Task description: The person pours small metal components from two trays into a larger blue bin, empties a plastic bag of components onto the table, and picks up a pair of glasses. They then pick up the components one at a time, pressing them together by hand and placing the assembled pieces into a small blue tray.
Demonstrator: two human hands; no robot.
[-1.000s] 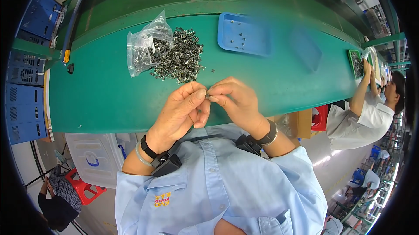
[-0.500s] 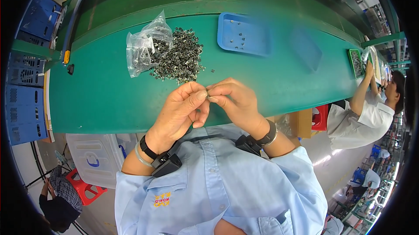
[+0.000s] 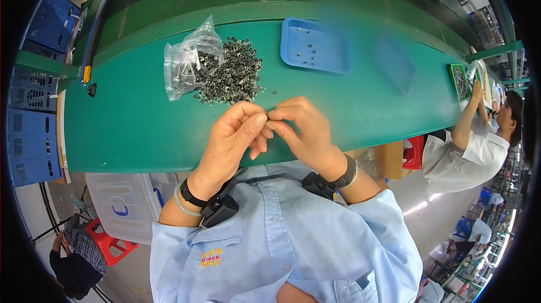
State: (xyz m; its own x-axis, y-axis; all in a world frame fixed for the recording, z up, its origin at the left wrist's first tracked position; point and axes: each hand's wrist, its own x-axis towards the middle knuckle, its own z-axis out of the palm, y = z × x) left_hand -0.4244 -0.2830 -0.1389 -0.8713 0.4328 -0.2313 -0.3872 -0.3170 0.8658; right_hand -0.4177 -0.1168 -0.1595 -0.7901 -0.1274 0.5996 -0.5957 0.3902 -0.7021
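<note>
Fingertips of the left hand [image 3: 234, 139] and right hand [image 3: 301, 128] pinch together at the near table edge [image 3: 129, 134], the piece between them too small to tell; small metal parts [image 3: 231, 75] lie heaped just beyond, left of a blue tray [image 3: 293, 58].

Bare green table [image 3: 129, 128] left of hands [image 3: 269, 125], parts pile [image 3: 231, 78], bag [image 3: 186, 63], blue tray [image 3: 315, 47] beyond

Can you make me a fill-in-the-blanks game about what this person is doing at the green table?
1. The left hand and the right hand meet at their ____.
2. The pile of small dark parts lies partly in a clear plastic ____.
3. The tray behind the hands is coloured ____.
4. The table top is coloured ____.

Missing words: fingertips; bag; blue; green
</note>
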